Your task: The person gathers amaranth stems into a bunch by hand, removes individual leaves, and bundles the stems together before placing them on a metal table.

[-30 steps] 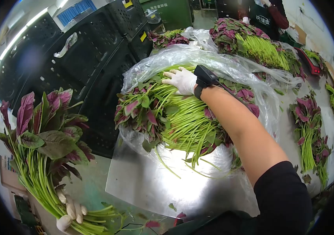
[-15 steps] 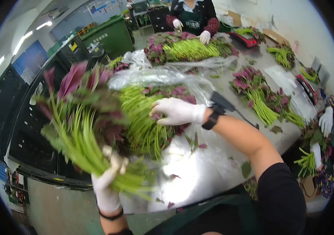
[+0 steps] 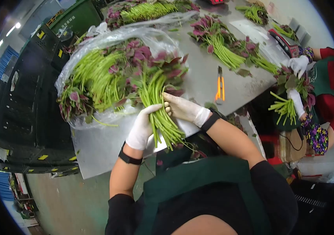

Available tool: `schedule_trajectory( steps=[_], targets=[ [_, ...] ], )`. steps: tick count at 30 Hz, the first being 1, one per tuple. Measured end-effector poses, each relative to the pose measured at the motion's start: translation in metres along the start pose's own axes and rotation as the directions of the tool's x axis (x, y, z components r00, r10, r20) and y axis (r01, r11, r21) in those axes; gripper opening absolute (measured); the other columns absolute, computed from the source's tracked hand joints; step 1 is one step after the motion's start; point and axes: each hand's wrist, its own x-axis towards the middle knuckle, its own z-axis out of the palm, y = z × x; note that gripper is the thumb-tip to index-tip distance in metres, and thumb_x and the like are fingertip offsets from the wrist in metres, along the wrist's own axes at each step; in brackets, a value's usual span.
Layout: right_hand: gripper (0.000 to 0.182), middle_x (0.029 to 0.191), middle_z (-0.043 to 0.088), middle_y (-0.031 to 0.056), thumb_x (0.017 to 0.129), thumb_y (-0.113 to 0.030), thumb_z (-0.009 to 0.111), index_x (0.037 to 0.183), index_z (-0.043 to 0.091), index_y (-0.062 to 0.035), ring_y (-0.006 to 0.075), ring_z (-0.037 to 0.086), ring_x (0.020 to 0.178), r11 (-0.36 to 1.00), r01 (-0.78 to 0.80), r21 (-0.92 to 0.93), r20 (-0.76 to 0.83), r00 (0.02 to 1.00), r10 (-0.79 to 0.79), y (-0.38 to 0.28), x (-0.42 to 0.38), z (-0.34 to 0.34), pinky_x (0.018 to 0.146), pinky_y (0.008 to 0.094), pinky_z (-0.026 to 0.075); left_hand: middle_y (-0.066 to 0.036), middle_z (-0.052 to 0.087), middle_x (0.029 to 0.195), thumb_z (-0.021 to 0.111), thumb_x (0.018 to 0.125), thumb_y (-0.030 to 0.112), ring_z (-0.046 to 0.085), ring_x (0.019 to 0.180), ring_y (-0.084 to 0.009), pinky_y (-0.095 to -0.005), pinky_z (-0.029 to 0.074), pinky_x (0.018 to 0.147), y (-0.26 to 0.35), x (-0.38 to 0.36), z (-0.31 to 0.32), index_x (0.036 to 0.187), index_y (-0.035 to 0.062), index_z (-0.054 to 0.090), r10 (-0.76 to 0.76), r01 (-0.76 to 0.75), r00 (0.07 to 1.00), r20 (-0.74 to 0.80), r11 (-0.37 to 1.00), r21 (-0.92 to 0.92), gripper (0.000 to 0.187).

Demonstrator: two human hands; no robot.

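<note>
A bunch of amaranth greens (image 3: 157, 94), with green stems and purple-green leaves, is held in front of me at the table's near edge. Its leaves point away and the cut stem ends hang toward me. Wrapped around the stems from the left is my left hand (image 3: 140, 128), in a white glove. My right hand (image 3: 185, 109), gloved too, closes its fingers on the stems from the right, close to the left fingertips. Just beyond, a large pile of amaranth (image 3: 100, 74) lies on clear plastic film (image 3: 63, 74), partly hidden by the bunch.
On the metal table (image 3: 202, 74) lie an orange utility knife (image 3: 220, 86), smaller amaranth bunches (image 3: 223, 51) and another heap (image 3: 147, 11). A red scale (image 3: 284, 43) stands at right. A co-worker's gloved hand (image 3: 298, 64) is near greens there. Black crates (image 3: 26, 98) line the left.
The bunch has come from the left to in front of me. My right hand has left the pile and joined my left on the stems. The view has tilted down.
</note>
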Motion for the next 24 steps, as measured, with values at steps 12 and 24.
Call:
schedule_trajectory(
  steps=[12,24],
  targets=[
    [0.049,0.095,0.064,0.003,0.098,-0.043,0.051,0.128,0.048,-0.0043,0.008,0.061,0.072,0.864,-0.169,-0.473,-0.074,0.986,0.152,0.029,-0.131,0.029,0.061,0.0233,0.05,-0.012,0.068,0.1,0.059,0.088,0.007,0.067,0.089,-0.0235,-0.0392,0.055,0.084,-0.038,0.023,0.008,0.116,-0.0016,0.058,0.135,-0.131,0.983,-0.126,0.991,0.038,0.03],
    [0.036,0.076,0.069,0.0056,0.099,-0.018,0.038,0.121,0.065,-0.0063,0.0028,0.042,0.048,0.72,-0.357,-0.595,-0.389,0.912,0.13,-0.007,-0.29,0.015,0.047,0.0186,0.04,-0.009,0.065,0.099,0.056,0.089,0.009,0.063,0.092,-0.0221,-0.0384,0.052,0.09,-0.047,0.031,0.018,0.114,-0.0021,0.057,0.195,-0.191,0.981,0.007,0.968,-0.16,0.027]
  ],
)
